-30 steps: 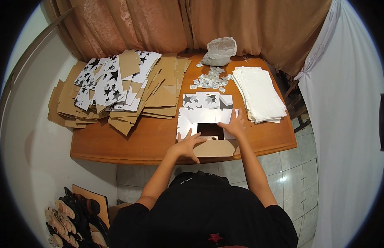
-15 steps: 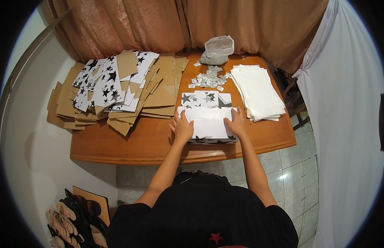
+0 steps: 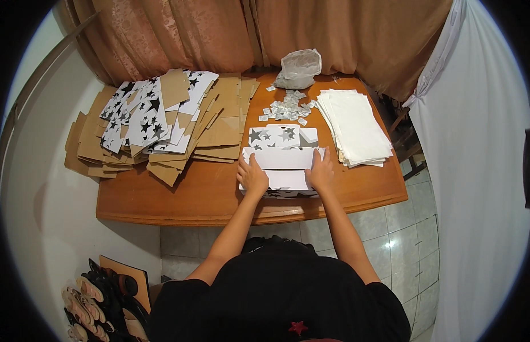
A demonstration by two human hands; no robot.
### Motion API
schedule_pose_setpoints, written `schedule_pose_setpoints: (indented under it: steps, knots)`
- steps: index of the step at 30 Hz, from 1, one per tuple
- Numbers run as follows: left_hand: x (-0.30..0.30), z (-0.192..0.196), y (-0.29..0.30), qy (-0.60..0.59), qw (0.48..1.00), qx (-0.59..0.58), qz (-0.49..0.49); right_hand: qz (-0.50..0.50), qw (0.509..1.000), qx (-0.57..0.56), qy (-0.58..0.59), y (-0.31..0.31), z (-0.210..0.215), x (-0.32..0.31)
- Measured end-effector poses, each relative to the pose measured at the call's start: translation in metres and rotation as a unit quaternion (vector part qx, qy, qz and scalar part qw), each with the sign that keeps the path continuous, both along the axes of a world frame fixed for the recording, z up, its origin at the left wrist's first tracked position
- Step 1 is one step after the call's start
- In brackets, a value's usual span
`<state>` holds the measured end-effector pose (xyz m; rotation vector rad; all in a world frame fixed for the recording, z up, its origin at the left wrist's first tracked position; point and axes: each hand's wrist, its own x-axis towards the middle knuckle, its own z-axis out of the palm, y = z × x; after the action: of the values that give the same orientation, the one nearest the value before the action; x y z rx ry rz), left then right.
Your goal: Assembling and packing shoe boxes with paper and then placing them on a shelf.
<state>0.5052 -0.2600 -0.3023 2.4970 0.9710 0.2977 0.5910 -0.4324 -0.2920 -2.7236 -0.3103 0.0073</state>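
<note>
A white cardboard box (image 3: 286, 159) printed with black stars stands near the table's front edge, partly folded up. Two white panels show on its upper side, with a dark gap between them. My left hand (image 3: 254, 175) grips its left end, thumb on the inner side and fingers around the outside. At the opposite end my right hand (image 3: 320, 171) holds on in the same way. Just behind the box rises a star-printed flap (image 3: 273, 137), with a smaller plain white flap (image 3: 308, 137) to its right.
Flattened cardboard boxes (image 3: 222, 128) are heaped on the left, some star-printed. Small sachets (image 3: 285, 108) lie scattered beyond the box, before an open plastic bag (image 3: 298, 71). White paper sheets (image 3: 356, 128) are stacked on the right. Shoes (image 3: 99, 302) stand on the floor, lower left.
The white panels between my hands have parted, and a dark gap now shows across the box. My right hand has shifted slightly left and stands more upright against the box's end.
</note>
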Motion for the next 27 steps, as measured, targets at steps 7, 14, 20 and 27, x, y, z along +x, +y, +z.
schedule_pose_setpoints:
  steps: [7,14,20,27]
  knots:
    - [-0.032,-0.065,0.074,-0.092,0.966,-0.24,0.038,-0.008,0.971,0.238,-0.033,-0.014,-0.015,0.011]
    - [-0.073,-0.022,0.038,-0.024,0.829,-0.552,0.081,-0.087,0.971,0.214,0.064,-0.041,-0.031,0.009]
    - [-0.061,-0.015,-0.007,-0.311,0.829,-0.463,0.036,-0.094,0.955,0.281,0.004,-0.057,-0.027,0.0]
    - [-0.034,0.057,-0.02,-0.516,0.765,-0.379,-0.069,-0.025,0.917,0.399,0.005,-0.057,-0.049,0.007]
